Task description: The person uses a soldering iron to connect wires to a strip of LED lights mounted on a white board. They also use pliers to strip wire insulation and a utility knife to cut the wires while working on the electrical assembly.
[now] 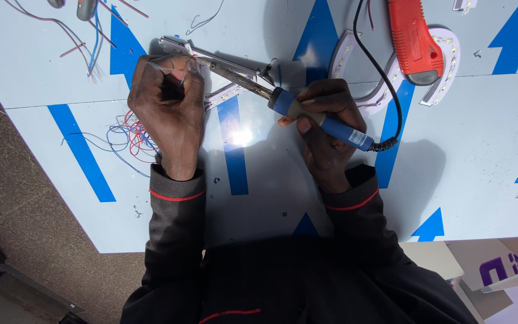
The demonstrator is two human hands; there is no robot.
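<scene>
My right hand (325, 129) grips a soldering iron with a blue handle (331, 125); its long metal shaft (229, 71) points left toward my left hand. My left hand (168, 108) is closed over a thin red wire and presses on a white angular strip piece studded with small lights (175, 45). The iron's tip disappears behind the left fingers. Both sleeves are dark with a red band at the cuff.
The work lies on a pale board with blue arrows (469, 156). A tangle of red and blue wires (128, 137) sits by my left wrist. A red tool (413, 39) rests on a curved white light strip (448, 66). The iron's black cord (382, 72) runs upward. Brown floor lies to the left.
</scene>
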